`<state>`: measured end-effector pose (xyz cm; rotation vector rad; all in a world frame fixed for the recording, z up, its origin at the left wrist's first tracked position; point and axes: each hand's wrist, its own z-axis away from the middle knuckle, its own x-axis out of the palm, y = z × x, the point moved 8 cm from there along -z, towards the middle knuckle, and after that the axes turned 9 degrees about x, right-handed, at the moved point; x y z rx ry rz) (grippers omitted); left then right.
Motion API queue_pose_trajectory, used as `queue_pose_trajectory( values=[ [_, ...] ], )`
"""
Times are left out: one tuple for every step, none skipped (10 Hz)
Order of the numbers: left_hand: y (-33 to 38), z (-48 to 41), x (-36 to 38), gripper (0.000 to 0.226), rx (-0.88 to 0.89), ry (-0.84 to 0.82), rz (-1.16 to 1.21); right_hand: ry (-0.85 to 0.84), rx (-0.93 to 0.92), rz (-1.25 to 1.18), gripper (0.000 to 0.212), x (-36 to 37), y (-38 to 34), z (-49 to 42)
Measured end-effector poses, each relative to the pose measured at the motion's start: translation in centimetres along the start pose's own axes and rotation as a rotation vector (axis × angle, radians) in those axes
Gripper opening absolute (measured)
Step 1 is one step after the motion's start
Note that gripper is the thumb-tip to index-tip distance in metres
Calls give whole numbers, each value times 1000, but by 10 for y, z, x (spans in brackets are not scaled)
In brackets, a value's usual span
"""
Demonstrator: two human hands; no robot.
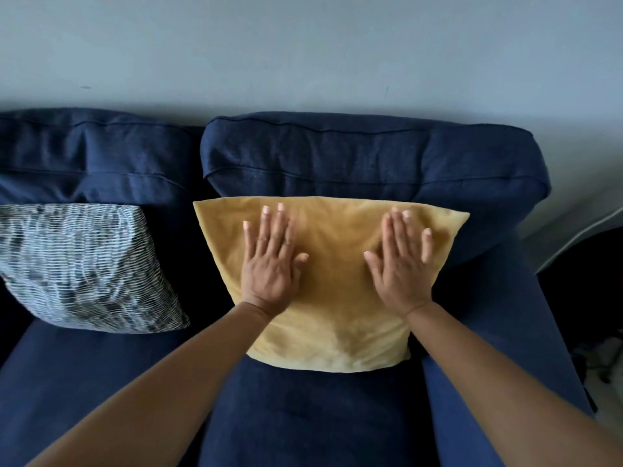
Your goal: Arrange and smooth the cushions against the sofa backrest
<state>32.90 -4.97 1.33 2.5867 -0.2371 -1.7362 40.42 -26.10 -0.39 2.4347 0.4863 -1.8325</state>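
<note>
A view looked down from the person's head onto a navy sofa (303,416) set against a pale wall (303,45). A mustard-yellow cushion (333,315) stood on the right-hand seat, leaning upright against the dark blue backrest (371,153). Both hands lay flat on its face, fingers spread wide and holding nothing: the left hand (271,261) on the upper left part, the right hand (403,264) on the upper right. A second cushion (81,264), patterned in black and white dashes, sat apart on the left seat, tilted and skewed against the backrest.

Uneven pressure from the two palms could likely push the yellow cushion sideways or fold its top edge over. A hard downward stroke might slide its base forward on the seat, away from the backrest.

The yellow cushion looked soft and velvety, wider at the top than at the bottom in this view, with paler brushed streaks and creases near its lower edge.
</note>
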Motion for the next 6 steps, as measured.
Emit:
queue_pose_trajectory(
  values=[
    [30, 19, 12, 62, 72, -45, 20, 1, -211, -24, 71, 8, -48, 27],
    [14, 40, 29, 65, -14, -159, -22, -32, -257, 36, 73, 27, -56, 46],
    [-20, 54, 31, 70, -108, -233, -81, -77, -124, 74, 75, 37, -21, 45],
    [-40, 66, 21, 73, -177, -255, -123, -154, 18, 66, 78, 30, 15, 46],
    [-37, 77, 3, 74, -193, -204, -96, -122, 79, -52, 76, -4, 15, 48],
    [-32, 75, -23, 66, -168, -155, -1, 122, 45, -249, 57, -76, 5, 49]
  ],
)
